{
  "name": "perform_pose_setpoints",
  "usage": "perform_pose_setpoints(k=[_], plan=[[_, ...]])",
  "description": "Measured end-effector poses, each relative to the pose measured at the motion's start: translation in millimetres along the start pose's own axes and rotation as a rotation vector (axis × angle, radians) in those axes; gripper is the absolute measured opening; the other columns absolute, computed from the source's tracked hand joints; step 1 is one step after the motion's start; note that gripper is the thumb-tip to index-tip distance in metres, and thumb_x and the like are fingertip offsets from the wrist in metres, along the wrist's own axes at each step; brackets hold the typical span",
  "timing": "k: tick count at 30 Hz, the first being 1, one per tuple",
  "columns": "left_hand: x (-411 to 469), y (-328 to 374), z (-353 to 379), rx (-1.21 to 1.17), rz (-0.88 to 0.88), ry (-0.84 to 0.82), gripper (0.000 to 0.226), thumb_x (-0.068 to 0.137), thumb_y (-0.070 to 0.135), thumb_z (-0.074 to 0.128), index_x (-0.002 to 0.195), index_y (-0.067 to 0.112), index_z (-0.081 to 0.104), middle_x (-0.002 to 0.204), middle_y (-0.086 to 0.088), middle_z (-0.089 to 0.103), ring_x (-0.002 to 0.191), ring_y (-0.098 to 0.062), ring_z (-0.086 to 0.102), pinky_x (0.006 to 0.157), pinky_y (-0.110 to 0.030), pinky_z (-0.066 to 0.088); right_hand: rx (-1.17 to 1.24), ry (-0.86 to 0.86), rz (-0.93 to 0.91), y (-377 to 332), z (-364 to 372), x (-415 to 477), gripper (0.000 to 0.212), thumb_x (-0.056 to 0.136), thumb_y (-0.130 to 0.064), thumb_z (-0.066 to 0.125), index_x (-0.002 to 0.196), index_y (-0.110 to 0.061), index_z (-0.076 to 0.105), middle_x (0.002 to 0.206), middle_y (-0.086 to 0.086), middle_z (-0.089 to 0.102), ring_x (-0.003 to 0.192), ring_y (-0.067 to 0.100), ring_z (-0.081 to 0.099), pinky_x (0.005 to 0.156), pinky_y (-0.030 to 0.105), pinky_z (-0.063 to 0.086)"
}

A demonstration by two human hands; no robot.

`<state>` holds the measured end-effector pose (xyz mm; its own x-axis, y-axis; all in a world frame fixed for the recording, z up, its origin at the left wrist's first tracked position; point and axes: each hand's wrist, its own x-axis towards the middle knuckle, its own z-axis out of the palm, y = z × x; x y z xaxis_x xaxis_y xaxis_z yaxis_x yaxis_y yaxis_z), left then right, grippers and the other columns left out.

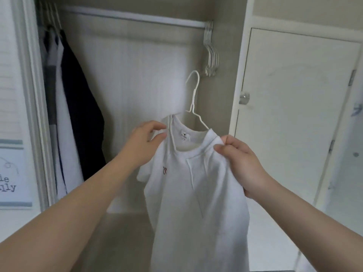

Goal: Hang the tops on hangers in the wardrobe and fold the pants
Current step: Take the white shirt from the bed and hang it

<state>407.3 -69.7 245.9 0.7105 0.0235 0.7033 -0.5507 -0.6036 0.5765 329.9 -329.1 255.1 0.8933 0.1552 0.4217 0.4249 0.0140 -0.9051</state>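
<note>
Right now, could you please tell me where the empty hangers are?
Head view, upper right: the empty hangers hang bunched at the right end of the wardrobe rod, above the white T-shirt.

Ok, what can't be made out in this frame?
Head view only:
- Hanger: lower part hidden inside the T-shirt.
- T-shirt hem: cut off by the bottom edge.
- Collar label: print too small to read.
- Poster: cut off by the left edge.
- Hanging clothes at left: blurred, cannot be counted.
</note>
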Motion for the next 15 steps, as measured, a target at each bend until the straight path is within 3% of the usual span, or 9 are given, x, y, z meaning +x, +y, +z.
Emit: perform_pose_setpoints(k=[3, 5, 9, 13, 15], plan=[[16, 10, -19, -0.065, 0.039, 0.004, 0.011, 0.097, 0.027, 0.065, 0.092, 0.036, 0.065, 0.097, 0.022, 0.067, 0.096, 0.005, 0.061, 0.081, -0.016, 0.042, -0.041, 0.026, -0.069, -18, 23, 56, 0.028, 0.097, -0.01, 0.055, 0.071, -0.018, 0.051, 0.068, 0.0, 0.051, 0.063, 0.015, 0.049, 0.062, 0.029, 0.039], [22, 18, -30, -0.105, 0.061, 0.005, 0.008, 0.096, 0.03, 0.066, 0.088, 0.031, 0.067, 0.091, 0.021, 0.068, 0.087, 0.0, 0.064, 0.074, -0.015, 0.045, -0.052, 0.048, -0.111, -31, 41, 90, 0.029, 0.096, -0.008, 0.054, 0.07, -0.019, 0.048, 0.066, -0.001, 0.048, 0.061, 0.013, 0.046, 0.059, 0.027, 0.038], [34, 35, -41, -0.158, 0.119, -0.033, 0.027, 0.079, 0.059, 0.067, 0.084, 0.033, 0.062, 0.087, 0.015, 0.067, 0.078, -0.008, 0.063, 0.066, -0.019, 0.048, -0.076, 0.08, -0.188, -52, 76, 155, 0.029, 0.094, -0.008, 0.055, 0.07, -0.019, 0.044, 0.066, 0.001, 0.042, 0.067, 0.018, 0.041, 0.064, 0.031, 0.033], [61, 38, -36, 0.065, -0.005, -0.134, 0.056, 0.059, 0.084, 0.065, 0.099, 0.05, 0.046, 0.1, 0.024, 0.059, 0.088, 0.002, 0.059, 0.073, -0.023, 0.05, -0.089, 0.107, -0.24, -67, 111, 222, 0.028, 0.093, -0.012, 0.054, 0.068, -0.019, 0.045, 0.068, 0.003, 0.045, 0.072, 0.021, 0.045, 0.07, 0.035, 0.037], [79, 34, -31, 0.213, -0.038, -0.139, 0.069, 0.065, 0.081, 0.064, 0.119, 0.048, 0.037, 0.112, 0.024, 0.056, 0.098, -0.004, 0.06, 0.082, -0.034, 0.055, -0.101, 0.102, -0.258, -74, 126, 255, 0.025, 0.093, -0.014, 0.054, 0.07, -0.019, 0.046, 0.065, 0.004, 0.045, 0.066, 0.019, 0.046, 0.065, 0.031, 0.037]])
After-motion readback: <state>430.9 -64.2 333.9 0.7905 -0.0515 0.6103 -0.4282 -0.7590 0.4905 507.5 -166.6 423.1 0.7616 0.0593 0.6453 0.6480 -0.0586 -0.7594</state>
